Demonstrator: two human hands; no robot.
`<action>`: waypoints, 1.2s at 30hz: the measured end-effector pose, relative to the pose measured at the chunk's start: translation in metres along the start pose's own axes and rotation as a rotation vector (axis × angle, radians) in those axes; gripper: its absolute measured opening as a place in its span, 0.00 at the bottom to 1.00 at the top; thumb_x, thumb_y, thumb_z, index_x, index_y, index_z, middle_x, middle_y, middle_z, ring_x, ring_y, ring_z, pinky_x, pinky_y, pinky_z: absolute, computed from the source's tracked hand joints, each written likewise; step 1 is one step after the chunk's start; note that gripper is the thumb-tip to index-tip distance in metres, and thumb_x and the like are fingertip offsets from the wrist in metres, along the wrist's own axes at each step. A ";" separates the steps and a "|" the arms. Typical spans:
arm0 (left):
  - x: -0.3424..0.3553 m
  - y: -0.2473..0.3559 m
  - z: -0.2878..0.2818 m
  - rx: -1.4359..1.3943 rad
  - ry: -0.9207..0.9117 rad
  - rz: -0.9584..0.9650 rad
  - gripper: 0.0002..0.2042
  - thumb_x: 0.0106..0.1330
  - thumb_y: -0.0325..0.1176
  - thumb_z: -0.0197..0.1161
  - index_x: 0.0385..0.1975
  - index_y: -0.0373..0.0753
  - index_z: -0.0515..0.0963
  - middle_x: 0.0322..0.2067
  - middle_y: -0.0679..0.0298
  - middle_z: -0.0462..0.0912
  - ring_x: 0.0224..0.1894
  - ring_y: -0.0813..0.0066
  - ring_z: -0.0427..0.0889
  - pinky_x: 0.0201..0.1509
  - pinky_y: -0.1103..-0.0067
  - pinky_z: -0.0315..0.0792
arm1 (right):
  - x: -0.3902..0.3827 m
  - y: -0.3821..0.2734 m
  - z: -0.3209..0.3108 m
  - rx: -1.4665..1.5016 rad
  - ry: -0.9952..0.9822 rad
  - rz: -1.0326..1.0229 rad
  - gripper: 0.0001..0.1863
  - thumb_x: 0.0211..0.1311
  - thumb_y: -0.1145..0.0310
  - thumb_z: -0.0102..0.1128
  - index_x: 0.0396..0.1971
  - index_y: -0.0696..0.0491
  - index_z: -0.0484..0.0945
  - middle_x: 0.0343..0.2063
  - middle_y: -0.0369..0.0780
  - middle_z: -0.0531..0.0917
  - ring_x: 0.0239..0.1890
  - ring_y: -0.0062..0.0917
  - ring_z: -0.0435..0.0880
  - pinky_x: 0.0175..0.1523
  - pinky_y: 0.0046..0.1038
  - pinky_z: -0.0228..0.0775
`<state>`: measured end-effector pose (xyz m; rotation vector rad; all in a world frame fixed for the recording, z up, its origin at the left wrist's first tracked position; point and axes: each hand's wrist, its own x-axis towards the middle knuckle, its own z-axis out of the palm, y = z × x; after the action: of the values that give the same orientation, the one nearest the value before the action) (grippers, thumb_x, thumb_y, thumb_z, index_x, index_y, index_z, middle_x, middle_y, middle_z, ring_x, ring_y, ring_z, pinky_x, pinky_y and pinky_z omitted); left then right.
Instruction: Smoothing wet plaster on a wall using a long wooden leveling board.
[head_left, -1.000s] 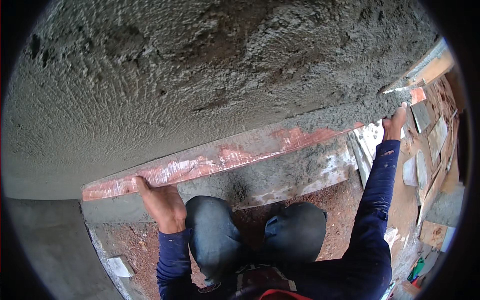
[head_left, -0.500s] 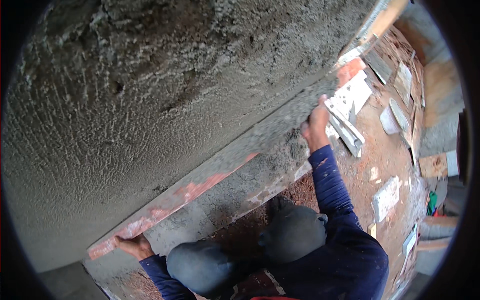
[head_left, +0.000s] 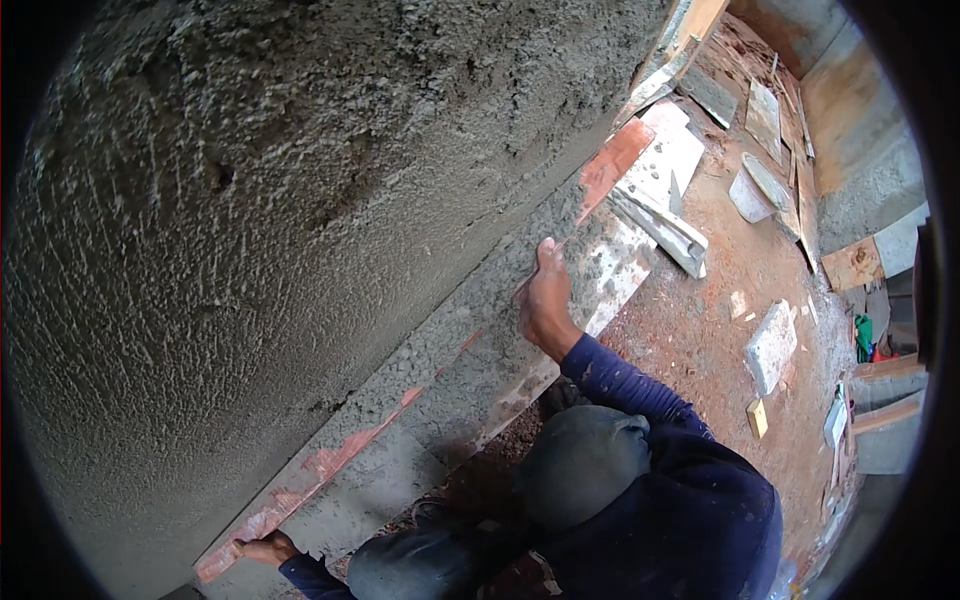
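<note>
While left hand (head_left: pixel 268 548) and right hand (head_left: pixel 547 303) grip its near edge, the board (head_left: pixel 614 160) slants | reddish ends | grey mortar (head_left: pixel 450 325) smeared between

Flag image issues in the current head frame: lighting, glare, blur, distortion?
Head view: black fisheye surround cuts off all four corners; head view: plastered wall dims toward the left rim; head view: white sheet is among the brightest patches, near washed out; head view: right hand and plank show little blur; head view: left hand looks smaller, near the lower edge.
</note>
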<state>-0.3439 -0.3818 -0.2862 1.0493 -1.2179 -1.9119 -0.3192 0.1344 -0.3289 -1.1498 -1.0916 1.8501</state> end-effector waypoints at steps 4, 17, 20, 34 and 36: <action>-0.003 -0.014 0.002 0.009 -0.088 0.039 0.24 0.61 0.42 0.41 0.50 0.29 0.60 0.50 0.53 0.65 0.51 0.60 0.65 0.55 0.68 0.60 | 0.026 -0.024 -0.006 -0.023 0.011 0.005 0.25 0.63 0.52 0.39 0.46 0.62 0.61 0.37 0.42 0.69 0.39 0.24 0.67 0.46 0.27 0.60; -0.173 0.022 0.060 -0.028 -0.475 -0.136 0.18 0.62 0.47 0.44 0.40 0.37 0.66 0.40 0.59 0.70 0.45 0.64 0.70 0.47 0.67 0.66 | 0.231 -0.153 -0.066 -0.657 -0.165 -0.528 0.28 0.56 0.54 0.48 0.47 0.64 0.62 0.43 0.48 0.72 0.48 0.36 0.70 0.53 0.36 0.61; -0.235 0.016 0.106 0.003 -0.308 -0.190 0.13 0.62 0.43 0.49 0.41 0.43 0.67 0.36 0.68 0.67 0.41 0.78 0.66 0.43 0.77 0.62 | 0.308 -0.236 -0.124 -1.063 -0.369 -0.886 0.26 0.55 0.58 0.50 0.47 0.64 0.63 0.45 0.49 0.71 0.46 0.37 0.71 0.52 0.35 0.62; -0.178 -0.019 -0.015 -0.238 -0.379 -0.376 0.14 0.64 0.41 0.44 0.41 0.36 0.65 0.36 0.58 0.73 0.41 0.70 0.73 0.46 0.71 0.69 | 0.196 -0.128 -0.088 -0.138 -0.156 0.002 0.26 0.63 0.57 0.36 0.49 0.65 0.62 0.48 0.47 0.69 0.49 0.33 0.70 0.53 0.32 0.64; -0.148 -0.045 -0.036 -0.229 -0.205 -0.383 0.15 0.62 0.42 0.45 0.41 0.37 0.65 0.35 0.59 0.74 0.38 0.70 0.74 0.43 0.74 0.69 | 0.179 -0.089 -0.089 -0.095 -0.179 0.101 0.26 0.64 0.56 0.33 0.50 0.63 0.62 0.49 0.45 0.69 0.50 0.33 0.69 0.54 0.35 0.61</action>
<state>-0.2450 -0.2583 -0.2946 1.0374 -0.9194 -2.4390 -0.2927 0.3511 -0.3315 -1.1281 -1.2537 2.0292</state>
